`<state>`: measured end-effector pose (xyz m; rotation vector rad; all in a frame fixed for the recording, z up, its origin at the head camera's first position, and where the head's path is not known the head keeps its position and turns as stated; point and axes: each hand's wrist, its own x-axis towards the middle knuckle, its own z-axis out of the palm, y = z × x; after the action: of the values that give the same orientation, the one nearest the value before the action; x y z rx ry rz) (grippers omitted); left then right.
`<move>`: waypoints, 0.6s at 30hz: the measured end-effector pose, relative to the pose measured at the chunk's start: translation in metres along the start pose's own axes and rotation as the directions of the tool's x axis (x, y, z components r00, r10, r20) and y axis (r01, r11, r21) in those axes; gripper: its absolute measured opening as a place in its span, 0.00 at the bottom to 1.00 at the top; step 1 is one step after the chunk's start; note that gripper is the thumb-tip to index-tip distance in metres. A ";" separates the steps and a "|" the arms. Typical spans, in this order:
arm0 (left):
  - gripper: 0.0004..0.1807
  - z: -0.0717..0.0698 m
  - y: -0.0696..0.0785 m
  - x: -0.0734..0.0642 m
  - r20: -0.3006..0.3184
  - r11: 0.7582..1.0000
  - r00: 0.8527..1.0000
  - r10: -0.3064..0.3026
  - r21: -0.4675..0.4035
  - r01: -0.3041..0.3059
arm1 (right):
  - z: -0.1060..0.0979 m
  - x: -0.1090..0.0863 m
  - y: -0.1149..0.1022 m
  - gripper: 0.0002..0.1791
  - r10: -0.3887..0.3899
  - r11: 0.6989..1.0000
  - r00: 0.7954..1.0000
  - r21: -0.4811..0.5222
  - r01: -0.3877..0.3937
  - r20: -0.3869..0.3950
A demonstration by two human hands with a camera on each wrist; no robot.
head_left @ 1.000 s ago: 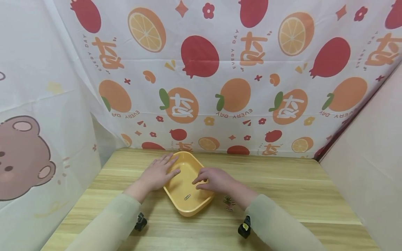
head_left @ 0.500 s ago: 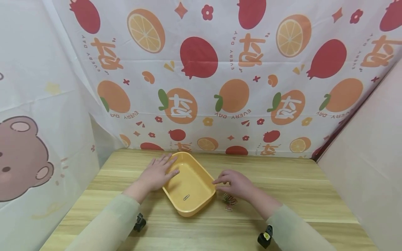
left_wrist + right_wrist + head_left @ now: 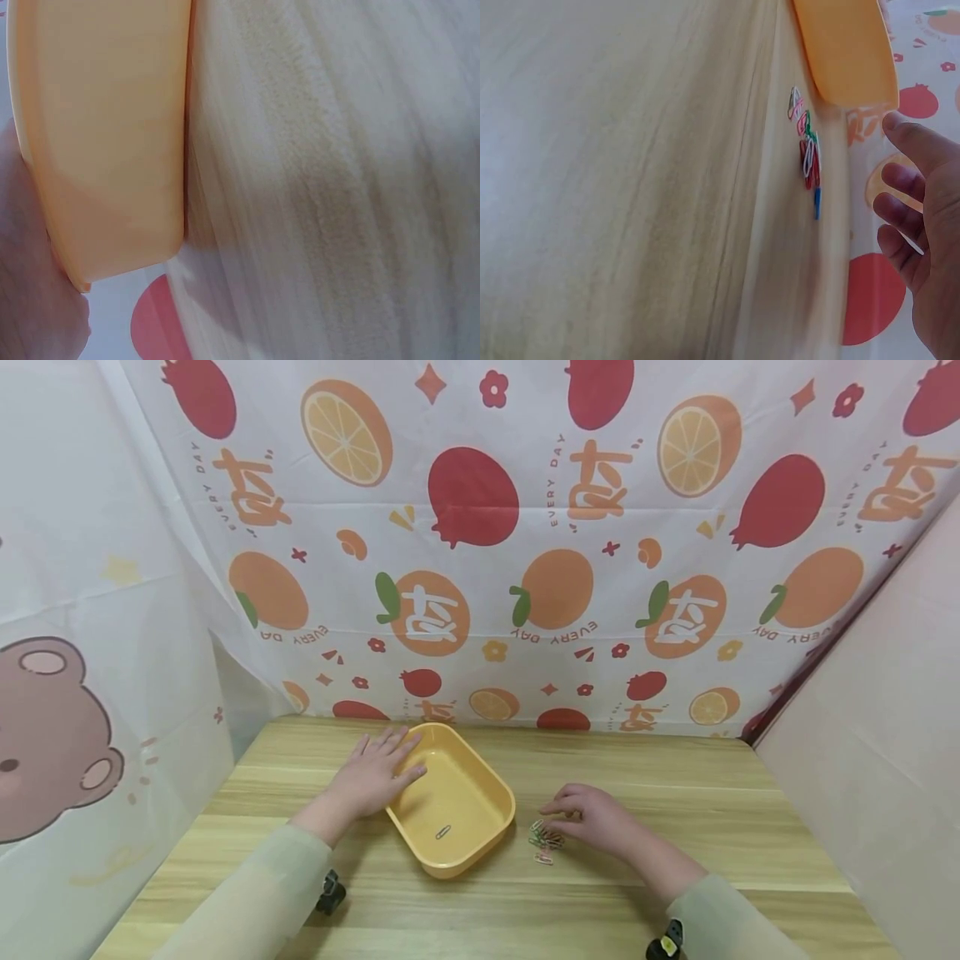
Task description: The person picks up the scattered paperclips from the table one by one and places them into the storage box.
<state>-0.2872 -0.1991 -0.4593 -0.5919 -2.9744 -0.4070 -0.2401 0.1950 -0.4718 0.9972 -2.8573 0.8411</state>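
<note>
A yellow rectangular tray (image 3: 468,802) stands on the wooden table, with one paper clip (image 3: 443,832) on its floor. My left hand (image 3: 371,777) rests on the tray's left rim, fingers spread and straight. In the left wrist view, part of that hand lies along the rim of the tray (image 3: 112,142). Right of the tray lies a small pile of coloured paper clips (image 3: 545,837). Close over it hovers my right hand (image 3: 592,818), fingers loosely bent. The right wrist view shows this hand (image 3: 939,232) with nothing between thumb and fingers, beside red, green, white and blue clips (image 3: 810,161).
The wooden table (image 3: 675,827) reaches back to a fruit-printed cloth (image 3: 480,610). A white cloth with a bear print (image 3: 52,743) hangs at the left, and a pale panel (image 3: 885,735) borders the right side. Each wrist carries a small black camera.
My right hand has moved from over the tray rightward past its rim to the pile of paper clips. The left hand has stayed on the tray, which has not moved.
</note>
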 end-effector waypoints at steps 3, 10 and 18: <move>0.37 -0.001 0.001 0.000 0.000 1.000 1.000 -0.002 0.005 0.002 | 0.001 -0.002 0.004 0.14 0.004 1.000 1.000 0.001 -0.004 -0.005; 0.41 -0.001 -0.001 0.000 0.023 1.000 1.000 -0.012 0.016 0.012 | 0.004 -0.006 0.011 0.13 0.020 1.000 1.000 -0.007 -0.020 0.008; 0.39 0.000 -0.002 0.001 0.027 1.000 1.000 -0.012 0.026 0.012 | 0.010 -0.008 0.018 0.12 0.032 0.999 0.998 -0.024 -0.031 0.053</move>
<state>-0.2888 -0.2000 -0.4596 -0.5823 -3.0059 -0.3633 -0.2426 0.2062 -0.4901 0.9892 -2.9277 0.7936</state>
